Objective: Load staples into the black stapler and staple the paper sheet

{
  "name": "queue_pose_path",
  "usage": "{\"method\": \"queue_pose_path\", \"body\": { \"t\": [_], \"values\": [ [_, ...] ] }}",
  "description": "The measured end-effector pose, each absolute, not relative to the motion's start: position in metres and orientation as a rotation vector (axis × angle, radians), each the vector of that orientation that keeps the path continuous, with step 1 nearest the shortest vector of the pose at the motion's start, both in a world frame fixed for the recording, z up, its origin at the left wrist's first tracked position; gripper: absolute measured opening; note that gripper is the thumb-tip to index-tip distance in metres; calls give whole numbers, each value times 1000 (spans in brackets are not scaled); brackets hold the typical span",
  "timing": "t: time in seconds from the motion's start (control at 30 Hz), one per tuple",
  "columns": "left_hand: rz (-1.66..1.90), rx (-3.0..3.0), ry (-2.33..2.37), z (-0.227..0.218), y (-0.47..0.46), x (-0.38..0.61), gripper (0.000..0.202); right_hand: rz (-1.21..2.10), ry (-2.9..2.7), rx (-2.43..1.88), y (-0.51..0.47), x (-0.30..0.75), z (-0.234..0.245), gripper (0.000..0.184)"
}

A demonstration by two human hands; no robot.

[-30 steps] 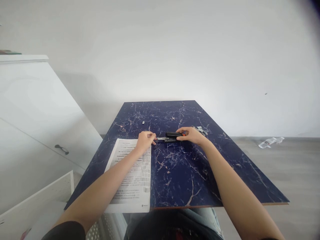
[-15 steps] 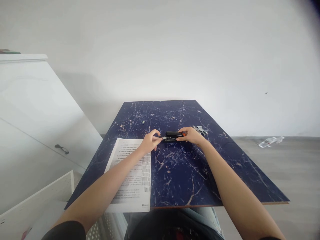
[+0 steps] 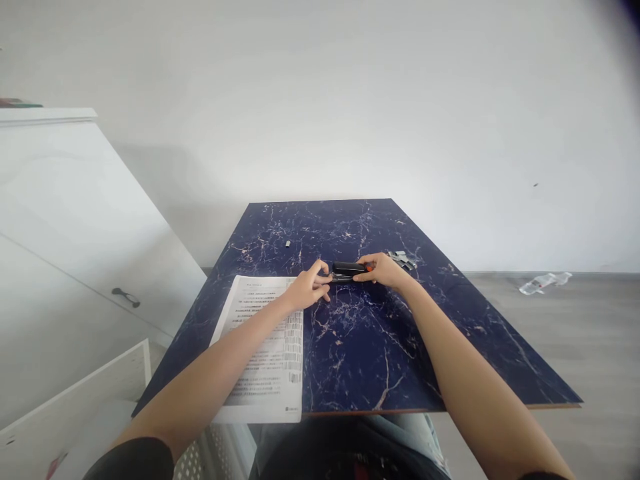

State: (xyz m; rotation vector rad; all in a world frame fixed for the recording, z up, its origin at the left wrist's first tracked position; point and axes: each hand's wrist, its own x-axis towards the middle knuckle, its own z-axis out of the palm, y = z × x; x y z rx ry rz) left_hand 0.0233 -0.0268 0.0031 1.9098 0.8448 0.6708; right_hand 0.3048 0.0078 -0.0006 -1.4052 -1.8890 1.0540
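Note:
A black stapler [image 3: 349, 268] with an orange-red part near its right end lies across the middle of the dark blue marbled table [image 3: 360, 353]. Its upper body stands apart from the metal staple channel below. My right hand [image 3: 381, 271] is closed around the stapler's right end, thumb in front and fingers behind. My left hand [image 3: 311, 285] has bent fingers at the left end of the channel, in contact with it; the exact fingertip grip is hard to make out. Under my left forearm lies a printed sheet of paper [image 3: 265, 367], overhanging the table's front edge.
Several strips of staples [image 3: 403, 260] lie just beyond my right hand. One small strip piece [image 3: 288, 245] sits alone farther back on the left. A white cabinet [image 3: 75, 220] stands at the left, a white wall behind. On the floor at right lies a clear plastic item [image 3: 545, 283].
My left hand has moved a little to the right, against the stapler. The metal part that stuck out at the left end now sits farther in. My right hand keeps its hold.

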Motion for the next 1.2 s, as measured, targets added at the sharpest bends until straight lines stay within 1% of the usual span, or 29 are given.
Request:
{"method": "queue_pose_path", "body": {
  "t": [0.23, 0.5, 0.7, 0.93, 1.1, 1.2],
  "values": [
    [649, 1973, 849, 9, -28, 25, 19, 1039, -1895, -1420, 6, 306, 2, 47],
    [696, 1964, 873, 5, -25, 30, 17, 1038, -1924, -1396, 7, 309, 0, 49],
    [782, 1903, 979, -2, -22, 30, 14, 953, -2026, -1413, 4, 312, 5, 43],
    [893, 1985, 1017, -6, -17, 25, 8, 888, -2073, -1442, 5, 312, 6, 42],
    [832, 2191, 1133, -6, -12, 19, 14, 808, -2120, -1449, 6, 312, 6, 38],
    [831, 2270, 1148, -8, -10, 19, 16, 853, -2110, -1419, 4, 312, 10, 40]
  ]
}}
